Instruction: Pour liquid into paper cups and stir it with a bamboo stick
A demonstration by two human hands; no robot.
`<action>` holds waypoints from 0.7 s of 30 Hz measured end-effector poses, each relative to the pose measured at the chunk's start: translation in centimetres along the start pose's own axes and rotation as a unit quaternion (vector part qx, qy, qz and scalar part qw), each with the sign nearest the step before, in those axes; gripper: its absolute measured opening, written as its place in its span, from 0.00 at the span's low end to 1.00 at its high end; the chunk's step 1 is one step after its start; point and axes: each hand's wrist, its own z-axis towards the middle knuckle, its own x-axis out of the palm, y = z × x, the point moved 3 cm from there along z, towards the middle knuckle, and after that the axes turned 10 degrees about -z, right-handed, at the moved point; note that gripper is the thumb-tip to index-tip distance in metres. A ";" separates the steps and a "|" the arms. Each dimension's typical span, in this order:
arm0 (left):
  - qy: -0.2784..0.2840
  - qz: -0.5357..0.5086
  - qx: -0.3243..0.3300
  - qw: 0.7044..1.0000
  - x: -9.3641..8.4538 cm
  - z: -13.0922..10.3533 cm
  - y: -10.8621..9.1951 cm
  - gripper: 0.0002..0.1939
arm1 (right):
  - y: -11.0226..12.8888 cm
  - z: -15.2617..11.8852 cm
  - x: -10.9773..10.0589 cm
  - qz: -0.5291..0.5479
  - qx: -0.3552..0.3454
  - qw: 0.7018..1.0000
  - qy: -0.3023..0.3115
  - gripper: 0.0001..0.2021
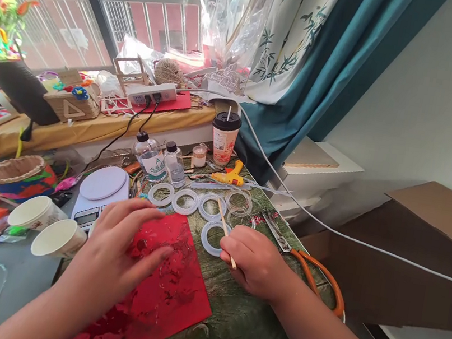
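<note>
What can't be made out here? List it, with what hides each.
All in the head view:
Wooden stick: middle stretch, behind the right hand.
Nearest pale ring: right side, behind the same hand.
Red sheet: left part, behind the left hand; near end, cut off by the bottom edge.
Scale: display reading, too small.

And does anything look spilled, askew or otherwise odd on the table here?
Possibly a spill: the red sheet beneath the left hand has dark, wet-looking patches and glossy specks, breaking up its otherwise even red.
</note>
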 end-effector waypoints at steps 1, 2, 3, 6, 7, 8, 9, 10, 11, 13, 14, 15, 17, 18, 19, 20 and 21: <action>0.030 0.011 0.018 0.999 0.4 2.0 -0.3 0.18 | 0.0 0.0 0.0 -0.003 0.000 1.000 -0.001 0.12; 0.057 0.028 0.029 0.998 1.0 4.2 -0.6 0.15 | 0.0 0.0 -0.1 -0.005 0.002 1.000 -0.002 0.12; 0.088 0.049 0.041 0.994 1.7 6.4 -0.8 0.15 | 0.0 0.0 -0.1 -0.006 0.003 1.000 -0.002 0.12; 0.185 0.103 0.070 0.975 4.7 12.1 -1.2 0.12 | 0.1 0.0 -0.1 -0.003 0.002 1.000 -0.001 0.10; 0.200 0.110 0.075 0.971 5.6 13.5 -1.2 0.11 | 0.1 -0.1 -0.1 -0.001 0.000 1.000 0.000 0.09; 0.211 0.115 0.077 0.968 6.5 14.5 -1.1 0.11 | 0.1 -0.1 -0.2 0.000 -0.002 1.000 -0.001 0.08; 0.219 0.116 0.079 0.966 7.3 15.2 -1.0 0.11 | 0.1 -0.2 -0.2 0.001 -0.001 1.000 -0.004 0.07; 0.226 0.117 0.079 0.964 8.0 15.5 -0.8 0.11 | 0.1 -0.2 -0.3 0.002 0.003 1.000 -0.007 0.07; 0.231 0.115 0.080 0.963 8.4 15.7 -0.6 0.10 | 0.0 -0.3 -0.4 0.004 0.010 1.000 -0.012 0.07; 0.237 0.109 0.079 0.962 8.9 15.5 -0.2 0.10 | -0.3 -0.5 -0.7 0.011 0.026 0.999 -0.030 0.06; 0.238 0.103 0.078 0.963 8.8 15.3 -0.1 0.10 | -0.5 -0.7 -0.9 0.015 0.035 0.998 -0.041 0.06; 0.236 0.096 0.078 0.964 8.6 15.1 0.0 0.10 | -0.6 -0.8 -1.0 0.019 0.044 0.998 -0.051 0.07; 0.226 0.084 0.076 0.967 7.8 14.8 -0.2 0.11 | -1.0 -0.9 -1.3 0.026 0.061 0.996 -0.063 0.09; 0.220 0.082 0.079 0.969 7.3 14.5 -0.5 0.11 | -1.1 -1.0 -1.3 0.029 0.068 0.995 -0.064 0.10; 0.212 0.084 0.084 0.970 6.8 14.2 -0.8 0.11 | -1.2 -1.0 -1.4 0.031 0.075 0.995 -0.063 0.10; 0.209 0.089 0.091 0.970 6.3 13.6 -1.3 0.12 | -1.2 -1.1 -1.5 0.032 0.080 0.994 -0.064 0.11; 0.202 0.092 0.103 0.970 5.8 12.8 -1.8 0.11 | -1.3 -1.1 -1.6 0.033 0.083 0.994 -0.069 0.11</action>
